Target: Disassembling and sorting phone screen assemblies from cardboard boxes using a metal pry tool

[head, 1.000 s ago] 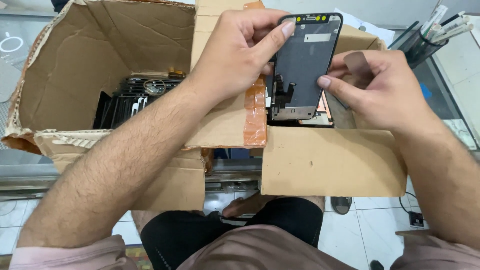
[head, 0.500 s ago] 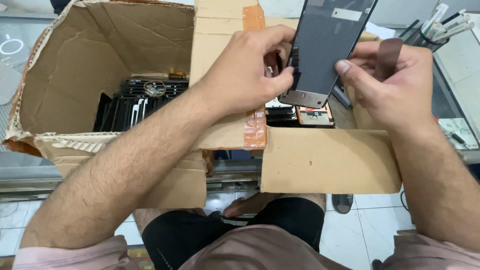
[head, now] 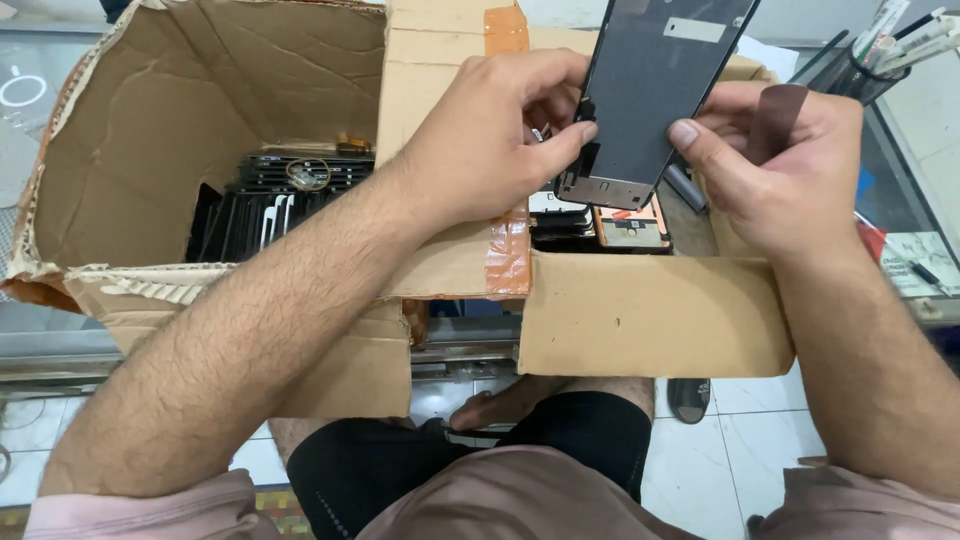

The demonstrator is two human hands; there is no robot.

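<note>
Both hands pinch a flat dark grey phone screen panel (head: 655, 90), back side showing, above the open brown cardboard box (head: 650, 320): left hand (head: 490, 150) at its lower left edge, right hand (head: 775, 165) at its right edge (thumb pressed on). Stacked black screen panels (head: 265, 205) fill the box's left corner.

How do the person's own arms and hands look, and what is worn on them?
Both forearms are bare and hairy. The left hand and right hand have no gloves, rings or watch visible, and short nails. Short pink sleeves show at the bottom edge.
</note>
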